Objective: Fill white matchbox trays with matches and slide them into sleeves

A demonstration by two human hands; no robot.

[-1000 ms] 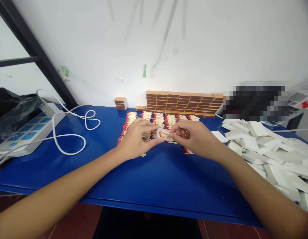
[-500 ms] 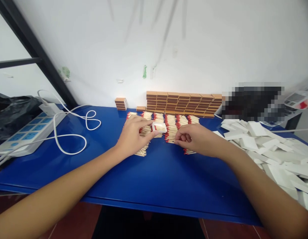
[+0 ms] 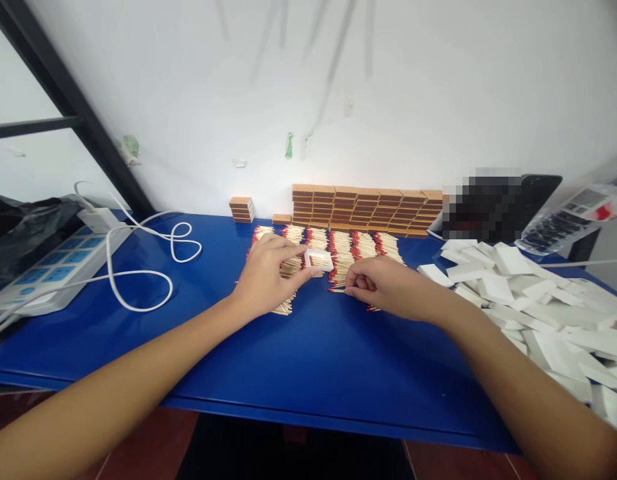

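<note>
My left hand [image 3: 266,273] grips a small white matchbox tray [image 3: 319,269] between thumb and fingers, tilted so that several red-headed matches show inside. To the right of it, my right hand [image 3: 381,285] is closed in a pinch. Between its thumb and fingertip is the end of a match [image 3: 337,290], its red head pointing left. That match lies at the near end of one of several rows of matches [image 3: 342,247] on the blue table [image 3: 288,367]. Both hands cover parts of these rows.
Stacked brown matchboxes [image 3: 366,208] line the wall, with a smaller stack [image 3: 242,209] to their left. A heap of white trays [image 3: 538,300] covers the right side. At left lie a power strip [image 3: 63,263] and a looping white cable [image 3: 138,309]. A plastic package [image 3: 563,217] stands back right.
My right hand has shifted slightly left and nearer, and a single match now shows at its fingertips, apart from the row. My left hand keeps the tray almost in place.
</note>
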